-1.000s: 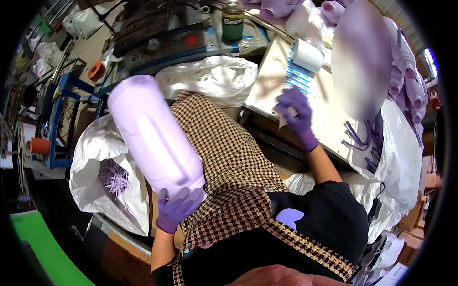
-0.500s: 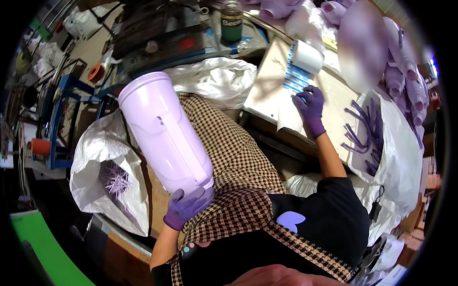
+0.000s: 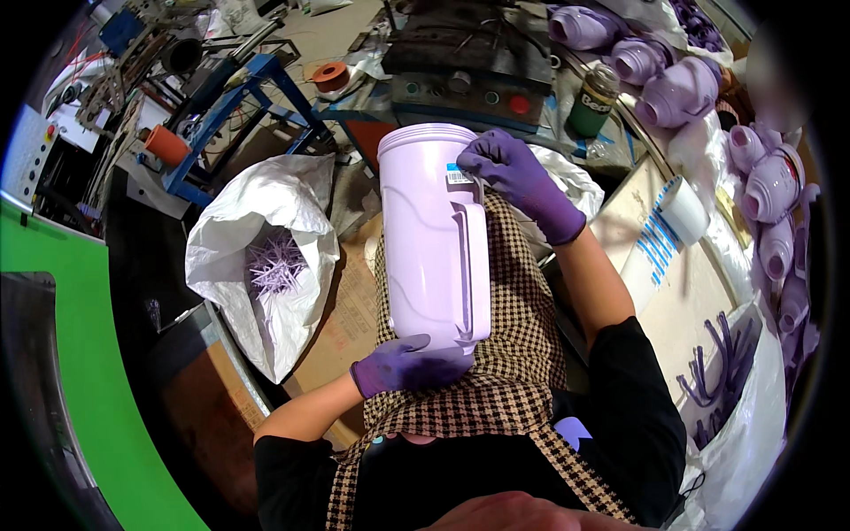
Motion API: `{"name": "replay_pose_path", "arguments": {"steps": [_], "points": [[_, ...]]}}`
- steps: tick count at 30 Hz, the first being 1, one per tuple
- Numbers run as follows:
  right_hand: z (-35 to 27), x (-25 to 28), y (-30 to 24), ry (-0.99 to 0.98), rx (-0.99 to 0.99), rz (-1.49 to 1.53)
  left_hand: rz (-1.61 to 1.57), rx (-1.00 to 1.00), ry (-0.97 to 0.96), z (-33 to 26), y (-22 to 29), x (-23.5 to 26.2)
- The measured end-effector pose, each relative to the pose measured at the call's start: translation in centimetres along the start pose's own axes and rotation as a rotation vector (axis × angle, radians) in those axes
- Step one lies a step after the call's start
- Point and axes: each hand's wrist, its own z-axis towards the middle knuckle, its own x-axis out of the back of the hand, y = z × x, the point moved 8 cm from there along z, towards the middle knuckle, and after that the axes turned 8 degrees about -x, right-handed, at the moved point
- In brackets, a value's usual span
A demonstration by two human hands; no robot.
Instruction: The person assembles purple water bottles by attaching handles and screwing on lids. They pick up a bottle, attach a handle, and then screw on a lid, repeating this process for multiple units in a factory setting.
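Observation:
A lilac plastic pitcher (image 3: pixel 425 248) with a threaded rim and a long side handle stands nearly upright over my lap. My left hand (image 3: pixel 412 367), in a purple glove, cups its base from below. In a matching glove, my right hand (image 3: pixel 522 181) is at the pitcher's upper right, above the handle. Its pinched fingertips are at a small blue-and-white barcode label (image 3: pixel 458 174) that lies against the pitcher wall. Whether the whole label sticks to the wall cannot be seen.
A label roll (image 3: pixel 683 212) with its strip lies on the white table to the right, near purple strips (image 3: pixel 717 372). An open white sack (image 3: pixel 212 257) with thin lilac scraps is at left. Several lilac vessels (image 3: pixel 677 93) are piled far right. A green-filled jar (image 3: pixel 593 102) stands beside a machine (image 3: pixel 469 66).
My right hand has come from the label strip to the pitcher, bringing a label. The pitcher has turned more upright, with my left hand still under its base. The view has swung left.

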Motion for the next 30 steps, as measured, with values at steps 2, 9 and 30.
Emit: {"name": "replay_pose_path", "arguments": {"steps": [2,9,30], "points": [[0.4,-0.7,-0.3,-0.024,-0.054,0.033,0.068,-0.013,-0.007,-0.2,0.5,0.7],[1.0,-2.3,0.7,0.157,-0.064,-0.2,-0.446,0.347,0.224,-1.6,-1.8,0.9],[-9.7,-6.1,7.7,0.37,0.19,-0.267,-2.047,2.141,0.208,-5.9,1.9,-32.3]]}}
